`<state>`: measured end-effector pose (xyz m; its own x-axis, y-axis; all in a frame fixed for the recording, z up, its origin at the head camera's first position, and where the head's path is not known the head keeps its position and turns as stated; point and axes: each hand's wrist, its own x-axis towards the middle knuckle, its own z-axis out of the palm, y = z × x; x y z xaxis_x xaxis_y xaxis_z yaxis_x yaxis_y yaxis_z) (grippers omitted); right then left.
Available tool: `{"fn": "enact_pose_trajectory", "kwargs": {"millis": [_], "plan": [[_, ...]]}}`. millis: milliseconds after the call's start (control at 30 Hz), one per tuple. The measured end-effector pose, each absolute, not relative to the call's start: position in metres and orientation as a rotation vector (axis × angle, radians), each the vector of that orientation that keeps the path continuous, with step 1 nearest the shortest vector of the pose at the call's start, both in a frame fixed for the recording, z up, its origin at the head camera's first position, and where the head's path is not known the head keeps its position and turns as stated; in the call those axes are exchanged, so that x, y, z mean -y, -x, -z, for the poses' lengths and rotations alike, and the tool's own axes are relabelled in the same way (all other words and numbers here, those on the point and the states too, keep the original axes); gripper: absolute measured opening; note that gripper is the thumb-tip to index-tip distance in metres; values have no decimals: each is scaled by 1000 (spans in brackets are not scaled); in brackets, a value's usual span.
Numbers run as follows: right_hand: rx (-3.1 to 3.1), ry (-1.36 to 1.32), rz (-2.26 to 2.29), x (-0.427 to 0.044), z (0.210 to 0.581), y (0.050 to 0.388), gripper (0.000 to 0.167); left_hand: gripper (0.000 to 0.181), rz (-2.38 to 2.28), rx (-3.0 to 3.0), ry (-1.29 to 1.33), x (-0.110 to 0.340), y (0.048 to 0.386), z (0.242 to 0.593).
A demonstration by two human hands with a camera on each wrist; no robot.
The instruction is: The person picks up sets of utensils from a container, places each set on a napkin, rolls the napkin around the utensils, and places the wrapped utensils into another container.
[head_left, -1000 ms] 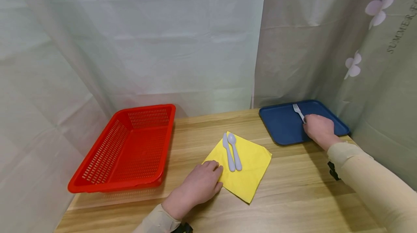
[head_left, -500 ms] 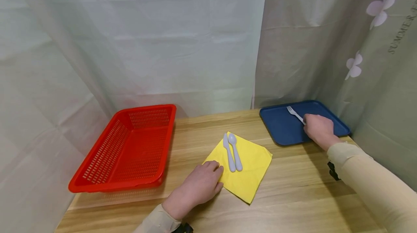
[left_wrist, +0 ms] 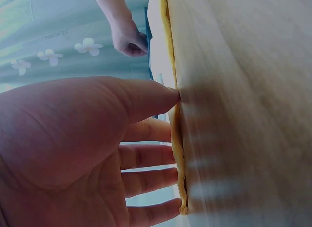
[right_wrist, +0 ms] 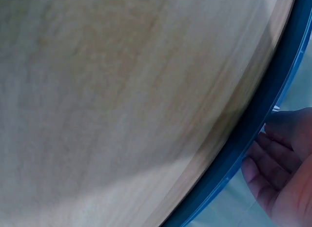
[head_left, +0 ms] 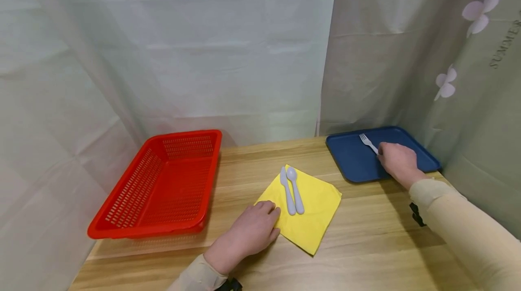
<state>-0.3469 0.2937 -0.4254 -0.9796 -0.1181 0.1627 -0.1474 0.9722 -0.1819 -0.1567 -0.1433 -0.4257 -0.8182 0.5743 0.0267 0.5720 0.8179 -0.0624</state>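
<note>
A folded yellow napkin lies on the table, with a pale knife and a pale spoon side by side on it. My left hand rests its fingertips on the napkin's left corner. In the left wrist view the left fingers are fairly straight, their tips touching the napkin's edge. Over the blue tray, my right hand pinches the handle of a pale fork, tines pointing back and left. The handle's end is hidden by the hand.
At the left of the wooden table stands a red slotted basket. Pale curtains enclose the table behind and at both sides. The tray sits at the back right, near the curtain.
The fork in my right hand has swung its tines to the left over the tray, then slightly back. My left hand and the napkin have stayed in place.
</note>
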Motion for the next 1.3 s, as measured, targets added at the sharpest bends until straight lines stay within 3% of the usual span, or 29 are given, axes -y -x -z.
{"fn": "enact_pose_trajectory", "kwargs": {"millis": [567,833,1300], "plan": [[2965,-258,-254,-290,426,344,15,45,-93,2949,935,143,158,427],[2953,-290,-280,-286,425,338,9,45,-86,2957,932,143,158,427],[2889,-345,-304,-277,420,332,16,46,-89,2965,920,142,158,427]]}}
